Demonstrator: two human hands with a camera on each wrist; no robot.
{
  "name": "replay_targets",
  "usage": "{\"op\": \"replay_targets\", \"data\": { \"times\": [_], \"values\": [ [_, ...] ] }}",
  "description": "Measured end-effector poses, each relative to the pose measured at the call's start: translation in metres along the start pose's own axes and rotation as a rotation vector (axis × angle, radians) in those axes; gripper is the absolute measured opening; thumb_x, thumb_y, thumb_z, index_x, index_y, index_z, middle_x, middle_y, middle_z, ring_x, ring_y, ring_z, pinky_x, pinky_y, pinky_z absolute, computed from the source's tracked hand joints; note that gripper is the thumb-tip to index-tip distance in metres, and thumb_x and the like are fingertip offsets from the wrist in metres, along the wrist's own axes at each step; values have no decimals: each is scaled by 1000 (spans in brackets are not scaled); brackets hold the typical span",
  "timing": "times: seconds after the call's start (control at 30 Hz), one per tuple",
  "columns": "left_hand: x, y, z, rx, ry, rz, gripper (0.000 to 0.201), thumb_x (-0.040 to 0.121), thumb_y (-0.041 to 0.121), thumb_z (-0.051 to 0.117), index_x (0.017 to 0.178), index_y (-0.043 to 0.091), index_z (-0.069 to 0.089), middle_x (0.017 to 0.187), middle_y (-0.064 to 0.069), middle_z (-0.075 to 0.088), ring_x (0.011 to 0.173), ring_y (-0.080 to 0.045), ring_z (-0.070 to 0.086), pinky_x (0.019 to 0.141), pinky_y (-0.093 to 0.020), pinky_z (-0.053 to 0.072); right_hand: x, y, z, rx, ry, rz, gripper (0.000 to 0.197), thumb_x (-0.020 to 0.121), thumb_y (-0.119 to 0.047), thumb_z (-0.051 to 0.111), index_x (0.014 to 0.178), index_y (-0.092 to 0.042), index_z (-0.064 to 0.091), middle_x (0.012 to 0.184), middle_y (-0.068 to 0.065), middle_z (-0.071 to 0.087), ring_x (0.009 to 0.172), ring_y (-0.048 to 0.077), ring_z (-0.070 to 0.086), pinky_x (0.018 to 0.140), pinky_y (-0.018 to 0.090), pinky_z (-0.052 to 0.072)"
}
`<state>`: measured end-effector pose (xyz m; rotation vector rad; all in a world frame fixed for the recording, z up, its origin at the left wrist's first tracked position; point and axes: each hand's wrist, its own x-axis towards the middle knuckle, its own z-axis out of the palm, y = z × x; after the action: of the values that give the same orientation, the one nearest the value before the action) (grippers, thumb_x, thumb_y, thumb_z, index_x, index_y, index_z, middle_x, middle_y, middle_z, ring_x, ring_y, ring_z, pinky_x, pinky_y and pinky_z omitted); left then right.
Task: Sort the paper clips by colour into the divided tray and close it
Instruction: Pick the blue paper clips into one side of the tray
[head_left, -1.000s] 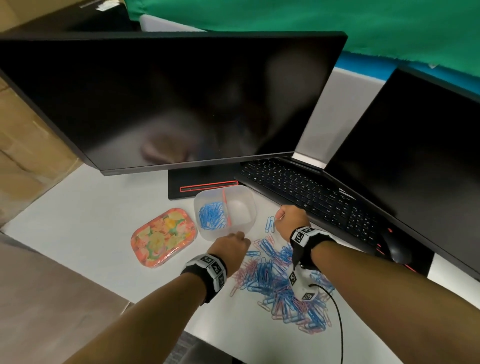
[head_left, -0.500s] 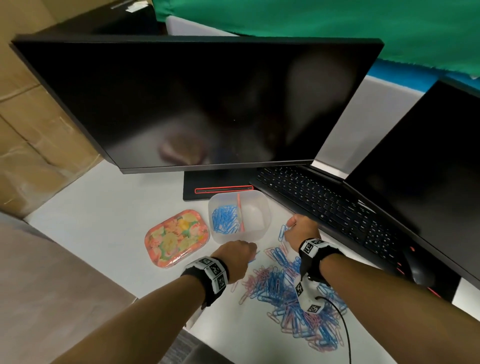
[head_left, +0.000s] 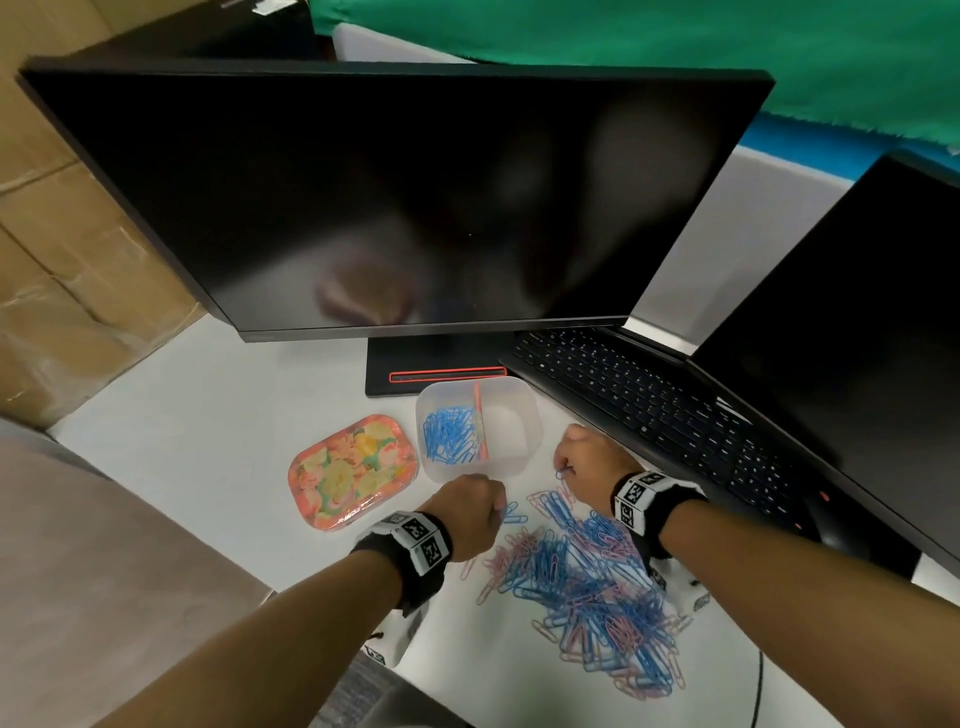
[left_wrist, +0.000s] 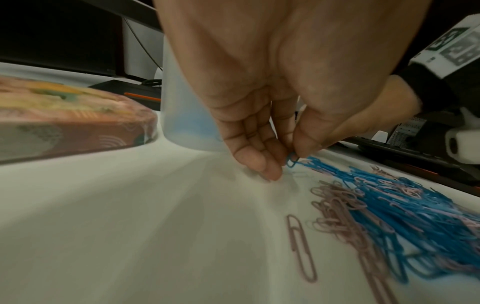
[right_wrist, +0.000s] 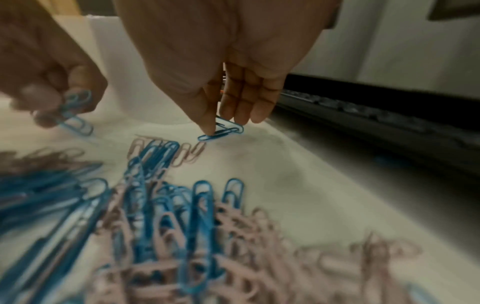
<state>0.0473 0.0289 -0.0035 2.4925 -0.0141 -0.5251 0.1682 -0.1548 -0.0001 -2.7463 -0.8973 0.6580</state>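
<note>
I see the mixed pile of blue and pink paper clips (head_left: 587, 577) lying loose on the white desk (head_left: 208, 441), just in front of the translucent divided tray (head_left: 511, 457). The tray's left compartment holds blue clips (head_left: 449, 434); an orange divider (head_left: 480, 426) separates it from the right compartment. The left hand (head_left: 470, 514) is at the pile's near-left edge, thumb and forefinger pinching a blue clip (left_wrist: 292, 160), the other fingers (left_wrist: 259, 162) pressed together and pointing down. The right hand (head_left: 587, 460) is at the pile's far edge, thumb and fingertips closed on a couple of blue clips (right_wrist: 223, 131) that touch the desk. The floral lid (head_left: 353, 470) lies just left of the tray. Behind stand a monitor (head_left: 395, 197) and a keyboard (head_left: 649, 405). I can read no writing; the wristbands (head_left: 415, 540) carry only black-and-white square markers.
</note>
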Motion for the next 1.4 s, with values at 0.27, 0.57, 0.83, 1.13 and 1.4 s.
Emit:
{"op": "replay_targets", "data": {
  "times": [0.27,0.57,0.83,1.13,1.4],
  "values": [
    [-10,1,-7,-122,66,-12,19,94,19,47,95,11,64,90,-6,69,77,-19,59,73,-28,51,14,8,2,-118,-105,-122,28,78,2,53,88,-20,67,99,-2,62,94,20,57,82,36,51],
    [-26,0,-24,-188,152,-33,17,94,17,50,101,16,66,87,2,65,74,-13,56,67,-19,44,9,8,5,55,-71,56,25,83,-1,52,101,-16,60,102,4,62,89,23,60,79,32,52],
    [-28,12,-56,-204,358,-32,19,93,17,54,105,19,69,74,4,59,65,-15,55,58,-10,40,0,8,8,214,11,229,18,81,0,55,79,-11,70,83,3,63,77,23,65,68,26,54],
    [-5,2,-93,-149,398,-304,18,92,17,58,108,17,66,104,-7,70,94,-21,66,79,-28,56,-10,1,5,348,48,328,25,79,5,53,72,-10,72,86,8,71,76,22,68,70,25,56],
    [-12,-15,-93,-204,489,-316,14,90,17,56,95,21,68,93,-1,70,85,-19,66,75,-26,53,-37,-50,-33,569,-22,236,20,78,7,59,76,-10,70,62,0,62,54,15,65,55,25,55]
  ]
}}
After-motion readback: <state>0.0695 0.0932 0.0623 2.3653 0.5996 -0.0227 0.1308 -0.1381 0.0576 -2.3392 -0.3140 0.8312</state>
